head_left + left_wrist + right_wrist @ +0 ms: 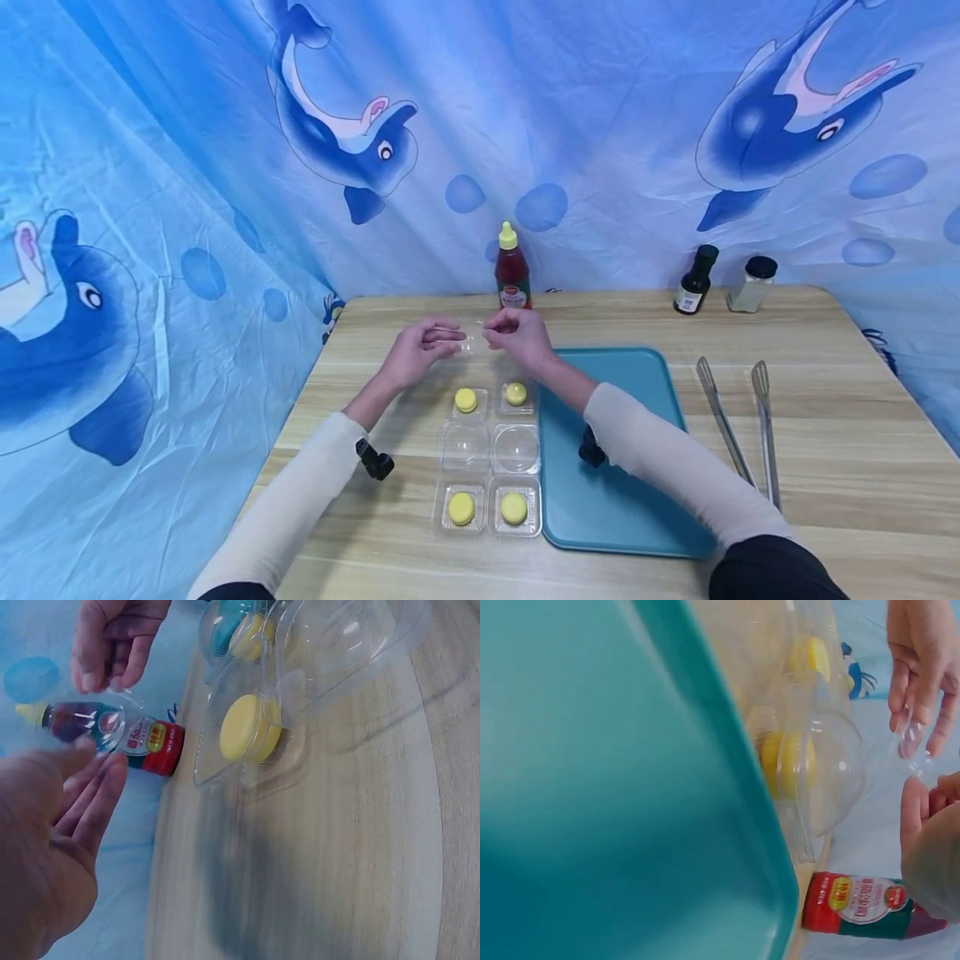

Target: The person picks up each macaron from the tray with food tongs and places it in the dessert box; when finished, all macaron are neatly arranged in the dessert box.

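My left hand (423, 350) and right hand (522, 335) face each other above the far end of the clear plastic boxes. Between them both hands pinch the edges of a thin clear plastic lid (471, 337), its dome faintly visible in both wrist views. Just below it, a yellow macaron (466, 400) sits in the far left compartment, with no cover over it. Beside it another yellow macaron (515, 394) lies under a clear domed lid (840, 769). Nearer are two clear domed lids (465, 447) lying flat, then two compartments with a yellow macaron (513, 508) in each.
A teal tray (615, 525) lies right of the boxes, partly under my right forearm. Metal tongs (765, 433) rest farther right. At the back stand a red sauce bottle (513, 271), a dark bottle (695, 283) and a black-capped jar (752, 285). A dolphin-print curtain hangs behind.
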Motion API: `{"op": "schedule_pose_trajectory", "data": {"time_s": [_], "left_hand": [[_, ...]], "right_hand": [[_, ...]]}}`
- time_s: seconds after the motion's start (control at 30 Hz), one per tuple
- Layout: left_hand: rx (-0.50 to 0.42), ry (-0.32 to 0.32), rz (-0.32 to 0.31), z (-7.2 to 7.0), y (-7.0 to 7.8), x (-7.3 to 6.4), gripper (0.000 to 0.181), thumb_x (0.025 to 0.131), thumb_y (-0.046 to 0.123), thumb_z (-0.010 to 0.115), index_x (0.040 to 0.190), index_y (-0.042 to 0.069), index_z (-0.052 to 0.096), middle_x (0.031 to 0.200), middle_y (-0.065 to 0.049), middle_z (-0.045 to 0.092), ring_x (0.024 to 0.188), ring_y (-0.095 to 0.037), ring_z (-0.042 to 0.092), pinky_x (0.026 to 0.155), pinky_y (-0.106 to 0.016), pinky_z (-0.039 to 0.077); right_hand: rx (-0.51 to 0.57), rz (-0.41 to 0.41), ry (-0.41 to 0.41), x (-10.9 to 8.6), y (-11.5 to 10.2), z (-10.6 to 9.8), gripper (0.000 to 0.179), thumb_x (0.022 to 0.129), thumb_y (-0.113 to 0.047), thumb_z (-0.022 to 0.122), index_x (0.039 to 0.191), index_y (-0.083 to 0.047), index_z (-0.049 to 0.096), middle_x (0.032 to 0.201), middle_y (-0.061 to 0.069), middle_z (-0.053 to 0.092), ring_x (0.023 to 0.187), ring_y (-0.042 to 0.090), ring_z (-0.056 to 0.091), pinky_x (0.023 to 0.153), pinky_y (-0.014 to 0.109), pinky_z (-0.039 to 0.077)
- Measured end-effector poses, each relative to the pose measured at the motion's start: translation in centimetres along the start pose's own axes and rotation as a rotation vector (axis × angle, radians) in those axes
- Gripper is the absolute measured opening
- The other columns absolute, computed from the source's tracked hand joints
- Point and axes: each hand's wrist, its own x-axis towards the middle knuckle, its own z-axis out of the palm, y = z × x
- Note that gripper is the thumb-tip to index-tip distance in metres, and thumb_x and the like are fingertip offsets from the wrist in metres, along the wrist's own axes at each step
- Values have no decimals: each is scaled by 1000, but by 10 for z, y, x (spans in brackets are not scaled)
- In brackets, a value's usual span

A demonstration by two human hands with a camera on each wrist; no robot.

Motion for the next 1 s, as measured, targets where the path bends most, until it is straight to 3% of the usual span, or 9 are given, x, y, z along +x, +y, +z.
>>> {"op": "schedule_pose_trajectory", "data": {"time_s": [0.13,0.27,0.37,0.43,0.6,0.73,0.8,0.93,1.0], "left_hand": [[37,-120,44,-5,-1,-4,42,108,18,65,144,-3,59,135,-17,70,123,-39,68,101,-36,60],[55,-211,57,-10,0,-9,49,113,31,55,149,-3,56,143,-17,66,127,-40,66,108,-39,56],[99,-245,38,-13,1,-12,50,112,34,57,150,1,57,146,-13,64,129,-30,66,111,-40,53],[123,-264,21,-15,3,-15,50,109,32,63,150,3,57,147,-11,64,131,-27,64,113,-41,51],[162,-321,12,-19,5,-20,60,100,22,77,152,3,54,150,-13,60,136,-29,59,118,-45,46],[224,-350,36,-19,1,-25,69,93,20,84,153,6,53,153,-12,57,140,-31,56,121,-48,42],[246,-354,50,-18,-2,-28,71,91,17,86,153,7,54,154,-12,56,141,-32,54,121,-50,41],[310,-354,73,-13,-8,-34,72,89,15,88,153,10,55,155,-11,56,141,-34,53,121,-52,42],[356,-354,86,-10,-9,-36,73,88,15,89,153,10,55,156,-9,56,141,-34,54,120,-51,43]], "right_hand": [[-184,-244,-31,-8,1,-3,12,88,9,78,84,-1,72,88,13,76,79,22,74,71,26,65],[-287,-475,-53,-16,2,-5,19,81,12,75,77,-5,66,85,11,70,78,20,73,70,31,66],[-364,-605,-65,-21,3,-6,21,78,11,76,76,-7,65,83,8,66,78,19,70,69,33,66],[-417,-642,-88,-25,2,-7,21,78,10,78,77,-7,66,83,6,65,79,20,68,71,33,64],[-533,-563,-268,-32,1,-9,24,83,1,85,99,-5,69,101,8,68,97,27,68,87,36,61],[-642,-387,-434,-36,0,-12,56,87,-20,90,135,-6,64,134,10,67,124,28,63,108,43,54],[-684,-298,-495,-38,1,-13,69,90,-30,88,148,-7,57,147,11,62,125,28,64,113,44,51],[-763,-190,-550,-41,5,-11,78,92,-35,86,156,-7,51,154,11,57,132,27,62,116,43,48],[-801,-185,-549,-43,8,-8,79,90,-34,87,155,-6,52,153,11,58,136,28,59,117,42,47]]}}
